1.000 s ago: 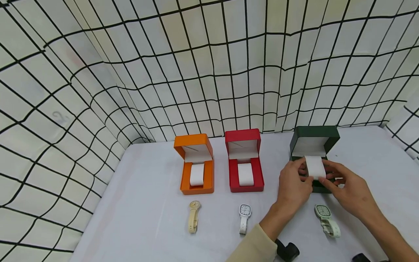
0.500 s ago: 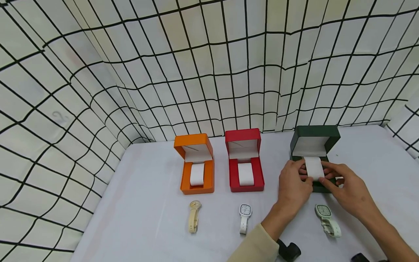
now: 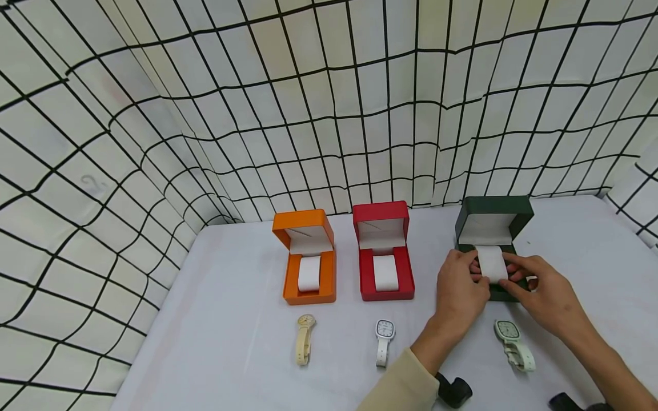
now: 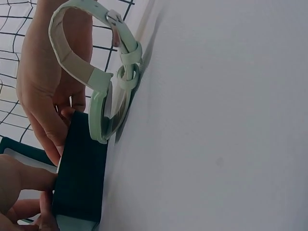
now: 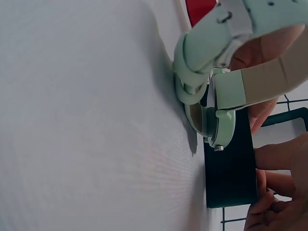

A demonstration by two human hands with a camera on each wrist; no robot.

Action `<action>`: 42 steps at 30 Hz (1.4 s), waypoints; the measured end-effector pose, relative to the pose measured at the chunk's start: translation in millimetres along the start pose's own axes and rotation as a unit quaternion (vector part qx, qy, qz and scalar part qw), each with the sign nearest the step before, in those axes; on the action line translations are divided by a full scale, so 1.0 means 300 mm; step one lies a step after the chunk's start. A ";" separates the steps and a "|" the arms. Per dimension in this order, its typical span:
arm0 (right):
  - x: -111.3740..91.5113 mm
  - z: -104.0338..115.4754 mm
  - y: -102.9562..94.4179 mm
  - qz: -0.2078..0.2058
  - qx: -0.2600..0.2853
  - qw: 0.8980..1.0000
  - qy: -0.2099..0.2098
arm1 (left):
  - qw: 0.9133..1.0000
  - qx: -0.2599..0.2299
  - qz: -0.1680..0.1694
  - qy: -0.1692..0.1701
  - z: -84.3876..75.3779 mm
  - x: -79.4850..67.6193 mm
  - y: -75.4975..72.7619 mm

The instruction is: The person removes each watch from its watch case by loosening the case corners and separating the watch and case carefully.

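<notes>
Seen from the head, my left hand (image 3: pixel 461 294) and right hand (image 3: pixel 552 297) pinch the two sides of a white watch cushion (image 3: pixel 491 264). It sits at the base of an open dark green watch box (image 3: pixel 496 205), whose lid is raised. My fingers hide part of the base. In front of the box lies a mint-green watch (image 3: pixel 515 346) with its strap buckled in a loop, touched by neither hand. Both wrist views show this watch looming before the box's front wall (image 4: pixel 82 178), with fingers (image 5: pixel 276 183) at the box's upper edge.
An open orange box (image 3: pixel 309 295) and an open red box (image 3: pixel 386 295) stand to the left, each with a white cushion. A cream watch (image 3: pixel 303 341) and a white watch (image 3: pixel 383 342) lie before them. Black-lined white panels (image 3: pixel 360 85) rise behind the white-covered table (image 3: pixel 226 319).
The white cushion has shifted very slightly left and down between my hands. Both hands keep their hold almost in place; the boxes and watches stay where they were.
</notes>
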State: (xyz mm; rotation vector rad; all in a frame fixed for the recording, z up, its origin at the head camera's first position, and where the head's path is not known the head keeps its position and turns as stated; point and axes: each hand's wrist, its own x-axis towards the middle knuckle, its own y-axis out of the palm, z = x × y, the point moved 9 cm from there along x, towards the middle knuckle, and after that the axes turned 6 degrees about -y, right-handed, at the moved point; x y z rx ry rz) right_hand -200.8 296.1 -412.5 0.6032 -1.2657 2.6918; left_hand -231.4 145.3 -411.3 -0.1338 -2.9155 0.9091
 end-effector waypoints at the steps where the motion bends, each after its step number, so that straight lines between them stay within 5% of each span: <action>1: 0.000 -0.001 0.002 0.002 -0.001 1.000 0.002 | 1.000 0.007 0.000 0.001 -0.001 0.000 0.000; 11: 0.017 0.004 0.036 0.035 0.003 0.999 0.012 | 1.000 0.029 0.005 0.007 0.014 0.008 -0.012; 19: 0.031 -0.004 0.039 0.053 0.010 0.999 -0.001 | 0.998 -0.059 0.022 -0.031 0.039 0.014 -0.005; 31: 0.014 -0.027 0.001 0.039 -0.001 0.999 0.004 | 0.989 -0.114 0.058 -0.073 0.020 -0.013 0.022; 36: 0.013 -0.002 -0.050 -0.004 -0.004 1.000 0.001 | 0.992 -0.070 0.088 -0.055 -0.011 -0.041 -0.005; 42: 0.021 0.044 -0.085 -0.027 -0.006 1.000 -0.001 | 0.995 0.053 0.089 -0.003 -0.055 -0.073 -0.093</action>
